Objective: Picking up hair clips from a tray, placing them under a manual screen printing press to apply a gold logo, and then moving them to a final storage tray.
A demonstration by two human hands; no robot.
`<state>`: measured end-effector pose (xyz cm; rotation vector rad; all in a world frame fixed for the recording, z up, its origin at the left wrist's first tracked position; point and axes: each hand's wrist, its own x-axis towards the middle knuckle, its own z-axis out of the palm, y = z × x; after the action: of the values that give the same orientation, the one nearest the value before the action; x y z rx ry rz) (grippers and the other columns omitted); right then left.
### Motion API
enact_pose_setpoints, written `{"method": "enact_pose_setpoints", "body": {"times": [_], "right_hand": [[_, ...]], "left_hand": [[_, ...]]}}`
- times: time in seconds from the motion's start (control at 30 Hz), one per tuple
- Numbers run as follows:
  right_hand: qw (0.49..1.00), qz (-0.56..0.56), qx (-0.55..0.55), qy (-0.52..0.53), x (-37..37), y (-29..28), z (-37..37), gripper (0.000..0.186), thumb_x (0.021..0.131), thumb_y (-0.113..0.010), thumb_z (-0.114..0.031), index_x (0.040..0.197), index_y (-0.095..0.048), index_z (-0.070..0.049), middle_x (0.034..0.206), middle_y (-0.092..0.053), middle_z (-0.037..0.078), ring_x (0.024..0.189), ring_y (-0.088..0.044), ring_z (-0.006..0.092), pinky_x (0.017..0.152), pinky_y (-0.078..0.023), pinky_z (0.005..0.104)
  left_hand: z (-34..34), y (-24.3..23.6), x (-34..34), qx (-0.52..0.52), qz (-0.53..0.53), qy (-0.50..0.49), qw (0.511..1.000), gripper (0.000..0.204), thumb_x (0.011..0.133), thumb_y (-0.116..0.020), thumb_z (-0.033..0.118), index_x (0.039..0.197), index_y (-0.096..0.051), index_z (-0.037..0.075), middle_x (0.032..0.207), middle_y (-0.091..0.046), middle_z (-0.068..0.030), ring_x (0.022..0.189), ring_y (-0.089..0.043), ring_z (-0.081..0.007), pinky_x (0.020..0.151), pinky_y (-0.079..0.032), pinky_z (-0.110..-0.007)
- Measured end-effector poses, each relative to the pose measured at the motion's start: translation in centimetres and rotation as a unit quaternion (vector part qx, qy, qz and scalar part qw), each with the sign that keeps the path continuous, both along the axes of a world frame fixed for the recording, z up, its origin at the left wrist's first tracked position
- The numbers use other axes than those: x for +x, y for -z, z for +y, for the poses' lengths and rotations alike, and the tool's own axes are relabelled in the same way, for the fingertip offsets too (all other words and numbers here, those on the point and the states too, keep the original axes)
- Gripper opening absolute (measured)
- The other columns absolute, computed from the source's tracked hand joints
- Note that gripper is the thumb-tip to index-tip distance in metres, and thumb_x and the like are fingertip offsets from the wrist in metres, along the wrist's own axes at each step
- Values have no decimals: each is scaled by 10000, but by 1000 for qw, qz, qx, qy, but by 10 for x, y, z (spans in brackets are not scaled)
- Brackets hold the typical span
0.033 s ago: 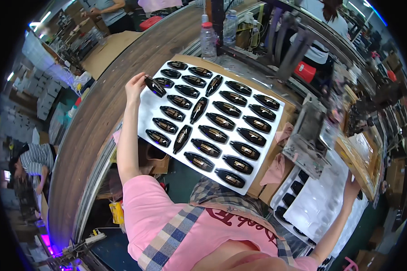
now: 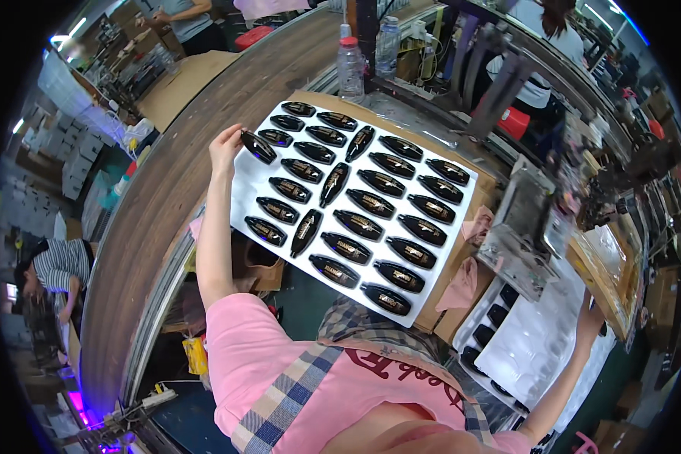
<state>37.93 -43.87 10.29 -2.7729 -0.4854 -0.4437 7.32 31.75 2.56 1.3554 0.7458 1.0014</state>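
Observation:
My left hand (image 2: 225, 149) is closed in a pinch on one end of a glossy black oval piece (image 2: 258, 147). That piece is tilted over the upper left corner of a white moulded tray (image 2: 248, 184). Rows of similar black pieces (image 2: 359, 225) with gold print lie in the tray, several of them turned nearly upright in a middle column. At the far right, my right hand (image 2: 589, 324) reaches beside a wood-edged frame (image 2: 601, 284). Its fingers are partly hidden there, and a small dark thing shows next to them.
Cardboard (image 2: 450, 299) lies under the tray, with pink cloth (image 2: 461, 286) on it. Metal machinery (image 2: 518, 227) stands to the right, above a second white tray (image 2: 518, 344). A red-capped bottle (image 2: 350, 69) stands behind. A curved wooden bench (image 2: 147, 204) runs along the left; other people work beyond.

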Motion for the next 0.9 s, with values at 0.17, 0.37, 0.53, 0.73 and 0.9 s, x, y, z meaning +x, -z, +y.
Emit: {"method": "enact_pose_setpoints", "body": {"times": [0.17, 0.37, 0.53, 0.73, 0.9], "right_hand": [[990, 30, -101, 89, 7, 25, -51, 382, 832, -502, -237, 1135, -469, -7, 1189, -450, 198, 1094, -426, 332, 898, -346, 373], [991, 42, -68, 105, 11, 41, -76, 427, 827, -505, -251, 1149, -441, 24, 1168, -445, 231, 1084, -419, 357, 887, -347, 381], [992, 16, -52, 117, 15, 46, -80, 467, 823, -511, -267, 1170, -411, 29, 1143, -454, 242, 1061, -430, 368, 877, -349, 385], [990, -10, -38, 135, 35, 53, -88, 469, 808, -517, -271, 1179, -409, -4, 1039, -525, 218, 939, -507, 350, 798, -393, 394], [987, -13, 11, 162, 40, 53, -92, 449, 802, -517, -217, 1193, -402, -30, 973, -558, 197, 845, -549, 315, 759, -415, 366]], "left_hand": [[6, 13, -6, -7, 88, -85, 992, 214, 782, -579, 96, 965, -599, -11, 853, -622, -94, 739, -596, -149, 664, -483, -246], [20, 15, 6, -13, 124, -71, 990, 235, 787, -573, 101, 992, -575, -14, 890, -619, -95, 769, -598, -155, 697, -477, -244], [28, 37, 7, -32, 20, -35, 999, 225, 792, -546, 75, 994, -576, -20, 895, -619, -105, 789, -591, -157, 711, -459, -238], [37, 63, 6, 5, 9, -64, 998, 207, 800, -518, 82, 971, -604, 4, 889, -634, -97, 831, -599, -166, 720, -451, -246], [29, 59, 1, 182, 293, -123, 930, 194, 784, -535, 142, 935, -638, 78, 849, -645, -88, 804, -607, -150, 721, -447, -257]]}}
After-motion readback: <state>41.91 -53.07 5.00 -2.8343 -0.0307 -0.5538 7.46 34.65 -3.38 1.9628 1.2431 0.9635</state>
